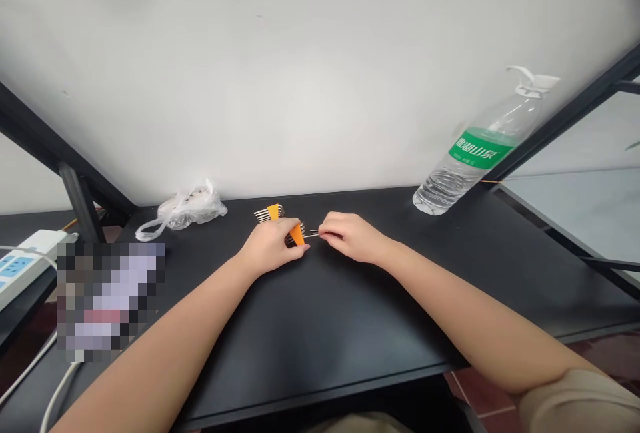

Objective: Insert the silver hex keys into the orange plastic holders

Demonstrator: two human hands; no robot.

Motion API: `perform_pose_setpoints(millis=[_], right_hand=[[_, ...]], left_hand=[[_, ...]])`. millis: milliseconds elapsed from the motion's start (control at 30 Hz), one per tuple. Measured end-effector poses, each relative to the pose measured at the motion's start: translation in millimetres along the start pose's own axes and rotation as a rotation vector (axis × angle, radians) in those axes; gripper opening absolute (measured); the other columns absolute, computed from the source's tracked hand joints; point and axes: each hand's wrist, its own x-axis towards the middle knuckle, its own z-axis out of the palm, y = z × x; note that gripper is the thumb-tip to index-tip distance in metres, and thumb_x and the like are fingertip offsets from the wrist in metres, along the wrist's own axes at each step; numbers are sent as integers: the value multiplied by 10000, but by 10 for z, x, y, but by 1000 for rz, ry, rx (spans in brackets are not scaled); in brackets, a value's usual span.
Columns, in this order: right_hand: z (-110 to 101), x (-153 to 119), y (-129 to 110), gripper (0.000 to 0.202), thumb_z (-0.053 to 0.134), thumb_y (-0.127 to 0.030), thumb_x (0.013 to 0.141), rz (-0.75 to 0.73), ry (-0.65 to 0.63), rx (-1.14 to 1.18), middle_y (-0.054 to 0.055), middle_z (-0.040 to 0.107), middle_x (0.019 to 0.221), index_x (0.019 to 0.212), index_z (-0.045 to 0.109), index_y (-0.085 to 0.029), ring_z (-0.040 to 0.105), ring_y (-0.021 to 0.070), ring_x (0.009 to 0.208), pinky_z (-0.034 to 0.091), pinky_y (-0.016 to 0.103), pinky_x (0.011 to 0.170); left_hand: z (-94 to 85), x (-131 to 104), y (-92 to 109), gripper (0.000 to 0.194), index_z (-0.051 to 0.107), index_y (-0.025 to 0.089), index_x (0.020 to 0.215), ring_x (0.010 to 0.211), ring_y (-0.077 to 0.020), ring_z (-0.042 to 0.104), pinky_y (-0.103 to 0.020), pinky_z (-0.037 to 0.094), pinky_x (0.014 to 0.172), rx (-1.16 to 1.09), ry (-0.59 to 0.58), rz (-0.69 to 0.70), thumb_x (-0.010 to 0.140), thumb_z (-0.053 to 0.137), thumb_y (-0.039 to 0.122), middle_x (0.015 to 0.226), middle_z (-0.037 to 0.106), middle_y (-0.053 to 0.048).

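My left hand [266, 246] is closed around an orange hex key holder [297, 235], low over the black table. Short bent ends of metal keys show at the holder's edge. My right hand [353, 236] pinches the end of a thin metal hex key [313, 234], which points left towards the holder; whether it sits in a slot I cannot make out. Just behind my left hand lies a second orange holder [273, 211] with several silver hex keys fanned out of it. My left fingers partly cover both holders.
A large water bottle [483, 146] with a green label stands at the back right. A knotted plastic bag [193, 206] lies at the back left by the wall. At the far left are a white power strip [30, 263], a white cable [60, 386] and a blurred-out patch.
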Motion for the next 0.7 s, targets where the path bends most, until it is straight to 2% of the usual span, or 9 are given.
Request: perform_pose_setpoints(millis=[100,267,500,700], right_hand=[[-11,-12,-32,223,493,-163,1015,-24,0,-19,62,658,947,999,707,-222,607,184,811,485,320,732],[-26,-31,-82,250,480,-162,1023,-14,0,-63,65,648,974,1027,718,-239,592,176,787,477,308,717],[-10,-10,-142,258,495,-151,1013,-18,-23,-30,58,634,934,1054,734,-241,588,171,774,489,299,711],[8,-2,-83,253,476,-144,1023,-2,5,-7,64,653,981,1004,717,-220,607,176,812,503,317,738]], left_hand=[[-6,1,4,349,647,245,1112,766,-191,647,-297,457,673,4,-6,5,855,712,472,905,714,-10],[-37,9,27,279,641,236,999,726,-176,614,-287,424,632,4,-21,38,856,715,463,853,686,-1],[-53,29,134,247,611,229,904,711,-169,591,-282,411,639,-12,-38,90,871,708,454,811,663,4],[-32,19,107,255,621,232,939,724,-174,610,-283,416,640,5,-16,58,864,715,457,833,681,2]])
